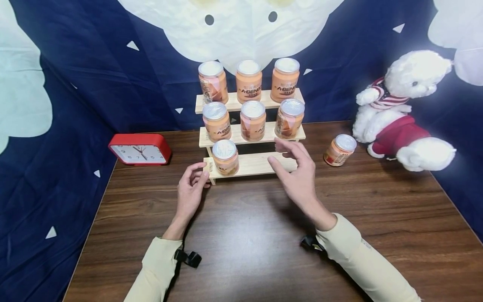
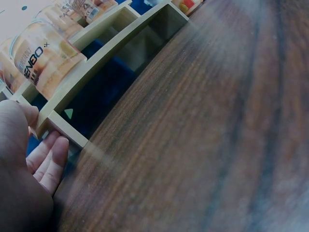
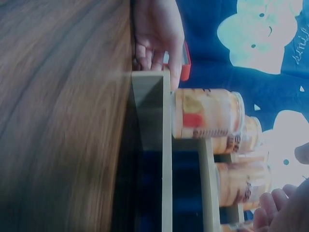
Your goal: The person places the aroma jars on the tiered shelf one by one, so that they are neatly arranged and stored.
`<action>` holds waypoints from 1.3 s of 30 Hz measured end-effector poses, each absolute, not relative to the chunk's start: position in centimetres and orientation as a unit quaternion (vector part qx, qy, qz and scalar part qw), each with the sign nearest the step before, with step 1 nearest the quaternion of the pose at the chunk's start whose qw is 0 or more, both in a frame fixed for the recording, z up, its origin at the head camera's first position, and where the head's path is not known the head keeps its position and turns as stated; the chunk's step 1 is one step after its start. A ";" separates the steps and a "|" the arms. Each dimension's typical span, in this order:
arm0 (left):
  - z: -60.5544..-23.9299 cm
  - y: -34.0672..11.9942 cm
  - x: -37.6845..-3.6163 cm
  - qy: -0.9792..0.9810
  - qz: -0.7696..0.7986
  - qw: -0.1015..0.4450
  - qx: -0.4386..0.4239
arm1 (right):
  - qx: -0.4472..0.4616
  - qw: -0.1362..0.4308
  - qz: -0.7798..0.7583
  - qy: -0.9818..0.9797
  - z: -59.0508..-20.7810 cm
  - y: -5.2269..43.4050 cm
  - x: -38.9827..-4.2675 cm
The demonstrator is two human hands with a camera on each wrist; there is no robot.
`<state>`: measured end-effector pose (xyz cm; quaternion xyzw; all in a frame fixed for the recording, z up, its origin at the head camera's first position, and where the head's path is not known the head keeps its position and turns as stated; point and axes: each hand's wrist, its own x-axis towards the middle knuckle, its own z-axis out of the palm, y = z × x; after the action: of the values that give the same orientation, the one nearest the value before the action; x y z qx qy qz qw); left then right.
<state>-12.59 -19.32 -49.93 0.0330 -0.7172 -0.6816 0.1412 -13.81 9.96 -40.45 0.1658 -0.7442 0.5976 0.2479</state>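
A three-step wooden display rack (image 1: 260, 164) stands against the back curtain. My left hand (image 1: 190, 191) holds the left end of its lowest step; in the left wrist view the thumb lies above the board and the fingers (image 2: 50, 162) below it. On that step, near the left end, stands one orange jar (image 1: 226, 161) with a silver lid. Over the lowest step's right part hovers my right hand (image 1: 299, 180), fingers spread apart and holding nothing. The middle step carries three similar jars (image 1: 253, 126), and the top step three more (image 1: 249, 86).
Right of the rack, a single jar (image 1: 339, 151) stands on the dark wooden table (image 1: 241, 251). Beyond it a white plush bear (image 1: 403, 113) in red clothes leans at the back right. A red alarm clock (image 1: 140, 150) is at the left.
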 end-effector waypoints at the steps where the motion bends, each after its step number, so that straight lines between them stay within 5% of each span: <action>1: -49.9 -19.3 -12.6 -0.717 -0.682 0.141 0.033 | 0.164 0.251 0.598 -0.743 -40.5 10.2 -13.9; 39: -50.0 -19.3 -12.6 -0.718 -0.681 0.145 0.031 | 0.015 0.323 0.602 -0.730 -40.2 20.8 -16.1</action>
<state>-12.57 -19.27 -50.00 0.0311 -0.7175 -0.6805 0.1453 -16.09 20.85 -40.21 0.0149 -0.7297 0.6024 0.3231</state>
